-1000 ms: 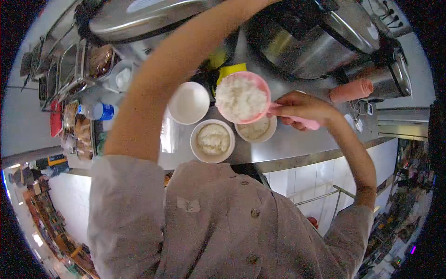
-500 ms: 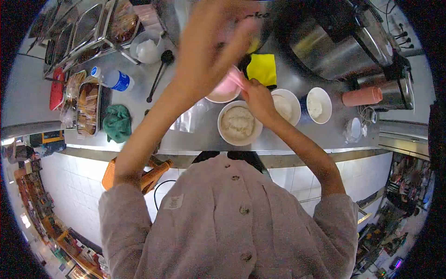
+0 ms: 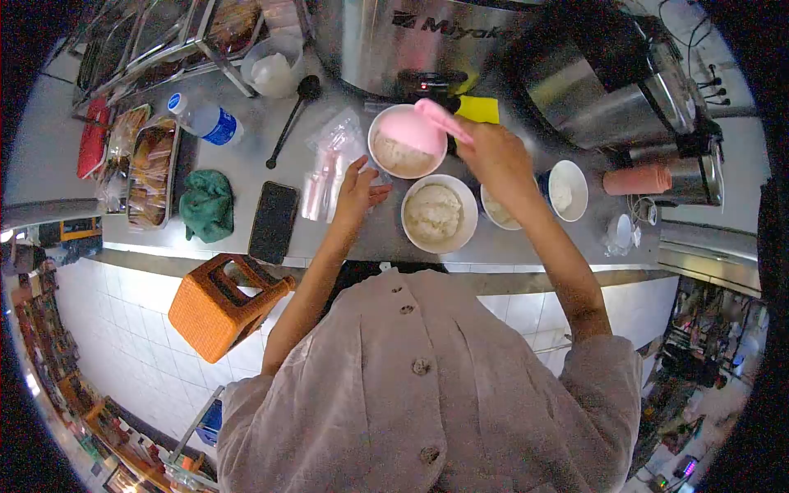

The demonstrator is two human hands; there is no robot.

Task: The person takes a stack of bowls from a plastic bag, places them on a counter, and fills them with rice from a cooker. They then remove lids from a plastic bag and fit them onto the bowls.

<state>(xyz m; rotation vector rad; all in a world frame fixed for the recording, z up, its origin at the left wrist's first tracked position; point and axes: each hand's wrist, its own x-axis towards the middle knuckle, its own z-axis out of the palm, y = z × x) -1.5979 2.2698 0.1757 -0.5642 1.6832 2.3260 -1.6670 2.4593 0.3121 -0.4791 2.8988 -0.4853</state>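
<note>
My right hand (image 3: 499, 164) grips the handle of a pink rice paddle (image 3: 411, 131). Its broad blade lies over the far side of a white bowl of rice (image 3: 399, 160). Just left of that bowl, my left hand (image 3: 359, 195) is open, its fingers apart over clear plastic packaging (image 3: 327, 177). Nearer to me stands a second bowl of rice (image 3: 437, 215). Partly behind my right wrist is a third rice bowl (image 3: 500, 212), and another white bowl (image 3: 567, 191) with rice sits to its right.
A large steel rice cooker (image 3: 386, 57) stands at the back, with a yellow cloth (image 3: 479, 109) before it. Leftward lie a phone (image 3: 274, 222), a green cloth (image 3: 207, 205), a water bottle (image 3: 203, 121) and a black ladle (image 3: 289, 127). An orange stool (image 3: 215, 308) is below the counter edge.
My left hand has come down from high over the counter to beside the far bowl. The paddle blade has tilted over that bowl, and my right hand has moved slightly right.
</note>
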